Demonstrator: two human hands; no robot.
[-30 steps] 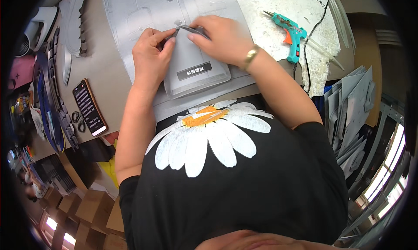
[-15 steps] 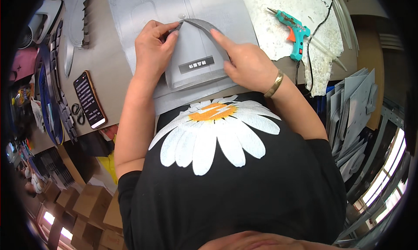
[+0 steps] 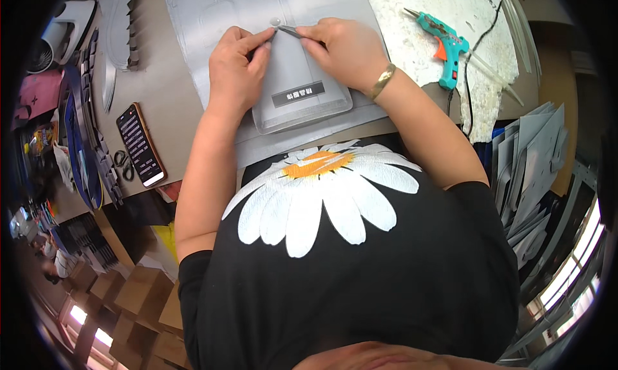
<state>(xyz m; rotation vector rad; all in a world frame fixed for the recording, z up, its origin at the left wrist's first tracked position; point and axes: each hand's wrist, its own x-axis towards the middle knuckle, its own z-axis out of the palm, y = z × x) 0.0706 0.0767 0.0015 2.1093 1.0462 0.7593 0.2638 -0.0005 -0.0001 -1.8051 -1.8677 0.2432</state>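
A tapered grey panel with a black label lies on a larger silvery-grey sheet, its narrow end pointing away from me. A dark grey edging strip runs at that narrow end, beside a small round stud. My left hand pinches the strip's end between thumb and forefinger. Close by on the right, my right hand grips the same strip, thumb and forefinger together. The fingers hide most of the strip.
To the right, a teal glue gun with a cord lies on a glue-spotted white sheet. A phone and grey curved strips lie left. Flat grey pieces stand at the right; cardboard boxes are stacked lower left.
My right hand has moved left and away from me, from pointing along the strip's curve to pinching it near the tip. My left hand stays at the tip.
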